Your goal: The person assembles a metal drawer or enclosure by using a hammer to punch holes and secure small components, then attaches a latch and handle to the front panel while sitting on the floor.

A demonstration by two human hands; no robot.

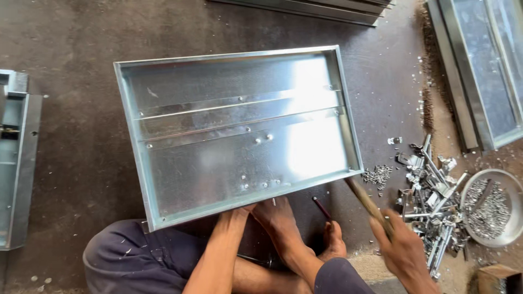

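— Our right hand closes around a wooden hammer handle; our left hand steadies the galvanised tray, its grip hidden beneath the near rim.

— Beyond us, a dish of rivets sits within reach.

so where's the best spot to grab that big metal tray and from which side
Probably the raised rim of the metal tray, at the near long edge by the left hand, coming from below. The tray is tilted up toward the person, so that folded lip is exposed, while its flat floor offers nothing to grip. The right hand holds a wooden handle.
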